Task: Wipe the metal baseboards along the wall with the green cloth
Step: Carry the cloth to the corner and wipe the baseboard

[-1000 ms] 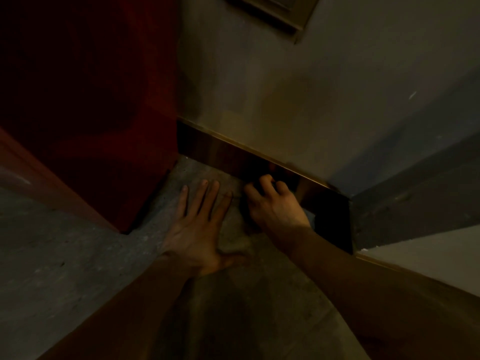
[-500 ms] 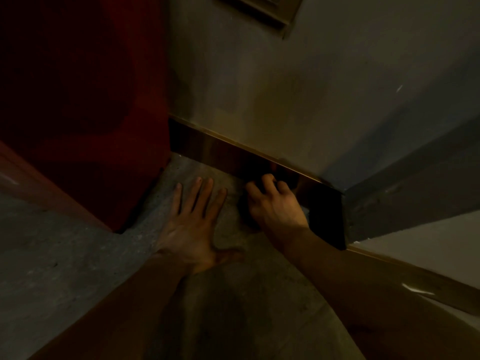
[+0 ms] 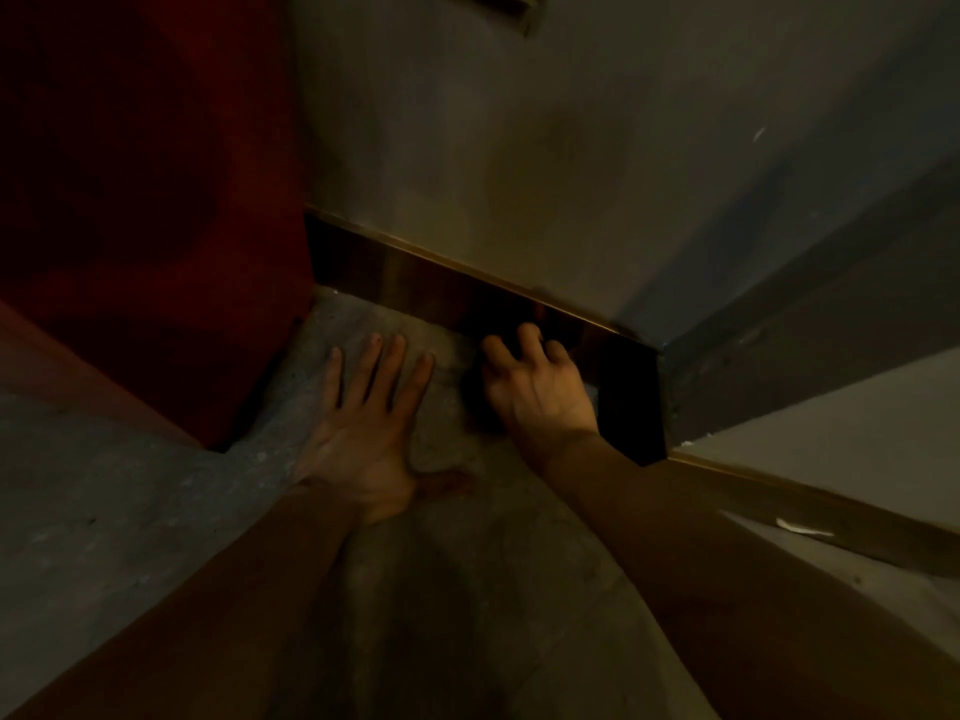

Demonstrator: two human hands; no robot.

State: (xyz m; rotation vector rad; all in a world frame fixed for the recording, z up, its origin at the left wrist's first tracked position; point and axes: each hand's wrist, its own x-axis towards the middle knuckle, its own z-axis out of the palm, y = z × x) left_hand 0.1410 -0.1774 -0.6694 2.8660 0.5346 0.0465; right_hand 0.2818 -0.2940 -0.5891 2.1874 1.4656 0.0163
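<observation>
Head view, dim light. Metal baseboard [image 3: 467, 298] runs along the foot of the wall [image 3: 519, 148] from the red panel [image 3: 156, 200] at the left to an outer corner at the right, where a second length [image 3: 810, 506] continues on the next wall face. The right hand [image 3: 535, 387] is against the baseboard near that corner, fingers curled over a dark bundle that is probably the green cloth [image 3: 480, 402]; its colour cannot be made out in this light, and only a dark edge shows beside and under the hand. The left hand [image 3: 374, 418] lies flat on the concrete floor [image 3: 130, 511], fingers straight and spread, gripping nothing, apparently as a brace. Judged progress: wiping is under way on the first length; no visible difference separates wiped from unwiped metal, so the finished share cannot be told. The second length appears untouched. No containers are in view.
</observation>
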